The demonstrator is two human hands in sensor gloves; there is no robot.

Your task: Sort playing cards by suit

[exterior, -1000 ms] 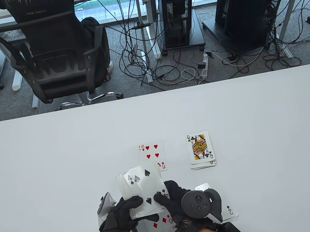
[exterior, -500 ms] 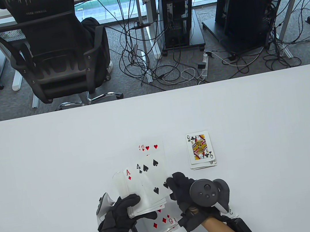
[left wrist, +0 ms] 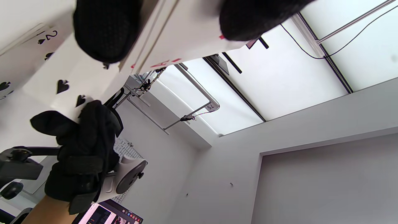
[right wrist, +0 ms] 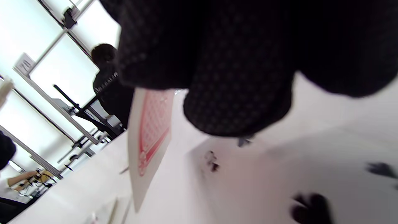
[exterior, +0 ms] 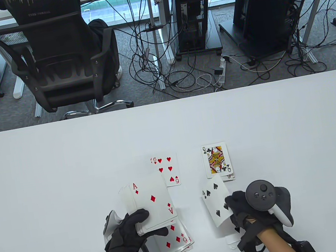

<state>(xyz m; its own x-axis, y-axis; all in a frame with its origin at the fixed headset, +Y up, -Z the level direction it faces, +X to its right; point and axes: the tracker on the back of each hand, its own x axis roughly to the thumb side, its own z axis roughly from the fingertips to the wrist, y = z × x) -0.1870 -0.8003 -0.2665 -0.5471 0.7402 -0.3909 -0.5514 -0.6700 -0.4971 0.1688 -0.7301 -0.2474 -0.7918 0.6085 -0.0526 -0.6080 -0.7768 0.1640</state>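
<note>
Table view: the right hand (exterior: 247, 212) pinches the four of spades (exterior: 217, 207) by its near edge, hovering at five o'clock over the spade pile (exterior: 232, 243), likely to drop it there. The left hand (exterior: 130, 232) grips the deck (exterior: 149, 204) face up, ace of diamonds showing, so the next suit reads at a glance.

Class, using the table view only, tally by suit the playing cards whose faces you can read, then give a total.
Hearts: 1, the six of hearts.
Clubs: 1, the queen of clubs.
Diamonds: 2, the ace of diamonds atop the white card deck, and the diamonds card topping the table pile.
Spades: 1, the four of spades.
Total: 5.
</note>
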